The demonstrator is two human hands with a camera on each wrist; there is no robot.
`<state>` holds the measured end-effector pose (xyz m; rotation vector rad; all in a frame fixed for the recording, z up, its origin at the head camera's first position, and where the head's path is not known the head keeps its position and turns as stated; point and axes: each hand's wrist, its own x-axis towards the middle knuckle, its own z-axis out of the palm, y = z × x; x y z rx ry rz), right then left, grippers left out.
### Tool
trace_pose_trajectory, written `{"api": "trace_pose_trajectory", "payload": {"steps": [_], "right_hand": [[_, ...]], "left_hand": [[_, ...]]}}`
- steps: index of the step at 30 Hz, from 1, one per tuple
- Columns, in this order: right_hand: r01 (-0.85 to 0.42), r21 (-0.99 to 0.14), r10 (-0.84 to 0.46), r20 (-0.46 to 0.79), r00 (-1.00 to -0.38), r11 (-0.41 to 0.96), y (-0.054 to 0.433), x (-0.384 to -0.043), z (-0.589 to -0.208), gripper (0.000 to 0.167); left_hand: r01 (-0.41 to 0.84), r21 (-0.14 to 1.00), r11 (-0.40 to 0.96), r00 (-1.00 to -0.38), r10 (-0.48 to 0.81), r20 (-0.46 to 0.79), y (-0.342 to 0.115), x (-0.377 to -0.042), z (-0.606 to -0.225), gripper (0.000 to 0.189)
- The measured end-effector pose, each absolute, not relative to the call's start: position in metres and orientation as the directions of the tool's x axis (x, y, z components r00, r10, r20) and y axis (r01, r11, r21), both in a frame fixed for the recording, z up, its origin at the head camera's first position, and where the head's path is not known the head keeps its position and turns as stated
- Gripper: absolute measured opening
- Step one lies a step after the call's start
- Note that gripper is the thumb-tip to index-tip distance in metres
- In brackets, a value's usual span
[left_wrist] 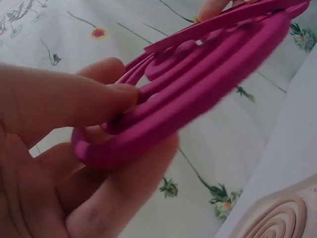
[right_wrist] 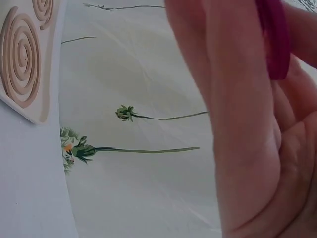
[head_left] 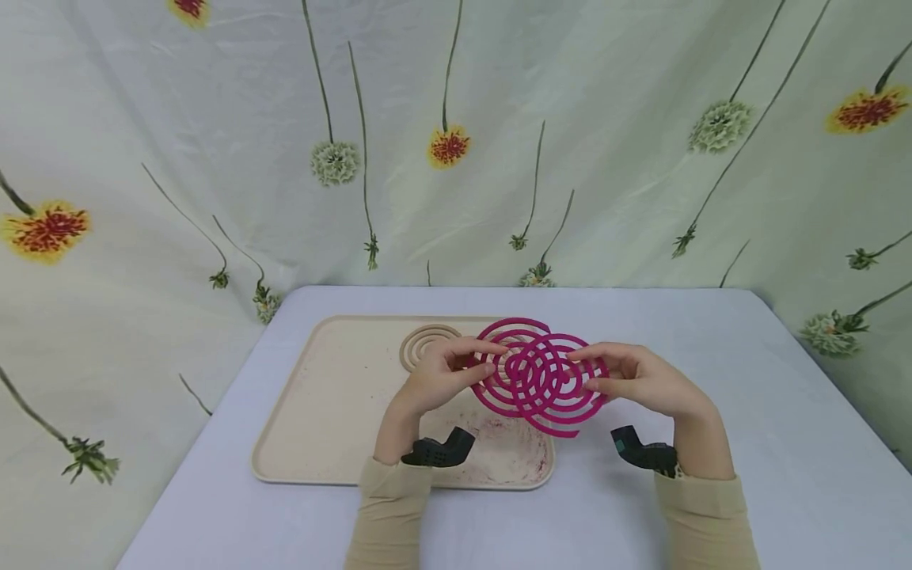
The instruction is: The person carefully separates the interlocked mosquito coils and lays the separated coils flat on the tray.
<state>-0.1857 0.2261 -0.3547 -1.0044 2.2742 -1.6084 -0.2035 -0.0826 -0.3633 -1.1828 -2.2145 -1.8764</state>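
Two magenta mosquito coils overlap above the tray's right side in the head view, a left coil (head_left: 516,366) and a right coil (head_left: 567,378). My left hand (head_left: 436,378) pinches the left coil's outer edge between thumb and fingers. On the opposite side, my right hand (head_left: 644,380) pinches the right coil's edge. Seen from the left wrist, the coils (left_wrist: 188,109) tilt, one lying over the other and a loose end sticking out. From the right wrist, only a short magenta piece (right_wrist: 278,59) shows between the fingers; the rest is hidden or out of frame.
A beige tray (head_left: 321,412) with magenta smudges lies under the left hand. Tan spirals rest on it: one (head_left: 406,348) behind the left hand, and two, a larger (right_wrist: 22,54) and a partly cropped one (right_wrist: 44,12), in the right wrist view. A flowered cloth (head_left: 613,158) hangs behind the table.
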Motion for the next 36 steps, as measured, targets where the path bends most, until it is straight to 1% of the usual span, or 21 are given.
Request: {"api": "trace_pose_trajectory", "payload": {"steps": [2,4,6,9,11,13,18,22,25,27,30,36], "right_hand": [[-0.421,-0.885,-0.643,0.206,-0.737,0.200,0.227,-0.186,-0.355,0.036],[-0.407,-0.888,-0.639,0.190,-0.746,0.212,0.226,-0.187,-0.355,0.038],[-0.387,-0.897,-0.613,0.185,-0.768,0.215,0.224,-0.187,-0.355,0.040],[-0.363,-0.910,-0.535,0.209,-0.819,0.201,0.217,-0.188,-0.354,0.044],[-0.364,-0.914,-0.461,0.249,-0.852,0.180,0.212,-0.189,-0.354,0.046],[-0.369,-0.919,-0.375,0.297,-0.878,0.137,0.207,-0.189,-0.355,0.047],[-0.381,-0.923,-0.121,0.385,-0.915,-0.059,0.187,-0.191,-0.357,0.045],[-0.375,-0.901,0.108,0.360,-0.927,-0.217,0.166,-0.190,-0.359,0.040],[-0.381,-0.880,0.207,0.332,-0.920,-0.283,0.154,-0.189,-0.359,0.033],[-0.397,-0.874,0.217,0.345,-0.913,-0.280,0.152,-0.188,-0.359,0.029],[-0.423,-0.882,0.174,0.392,-0.903,-0.207,0.156,-0.188,-0.357,0.026],[-0.437,-0.900,-0.016,0.437,-0.899,-0.006,0.180,-0.187,-0.353,0.030]], "left_hand": [[0.556,0.831,0.027,-0.693,0.567,0.445,-0.084,-0.204,-0.363,0.027],[0.559,0.828,0.053,-0.694,0.577,0.431,-0.083,-0.201,-0.360,0.027],[0.534,0.841,0.086,-0.730,0.550,0.407,-0.081,-0.195,-0.354,0.026],[0.473,0.874,0.112,-0.804,0.461,0.376,-0.076,-0.188,-0.344,0.024],[0.449,0.889,0.089,-0.837,0.390,0.384,-0.073,-0.190,-0.347,0.024],[0.446,0.894,0.046,-0.851,0.331,0.407,-0.071,-0.196,-0.355,0.024],[0.452,0.892,-0.027,-0.864,0.234,0.445,-0.068,-0.204,-0.365,0.025],[0.464,0.883,-0.078,-0.864,0.180,0.470,-0.065,-0.203,-0.363,0.025],[0.469,0.878,-0.099,-0.865,0.149,0.479,-0.063,-0.203,-0.362,0.025],[0.466,0.879,-0.103,-0.869,0.136,0.476,-0.062,-0.203,-0.362,0.025],[0.457,0.883,-0.109,-0.874,0.126,0.469,-0.063,-0.202,-0.361,0.025],[0.435,0.896,-0.096,-0.880,0.164,0.445,-0.069,-0.202,-0.360,0.027]]}}
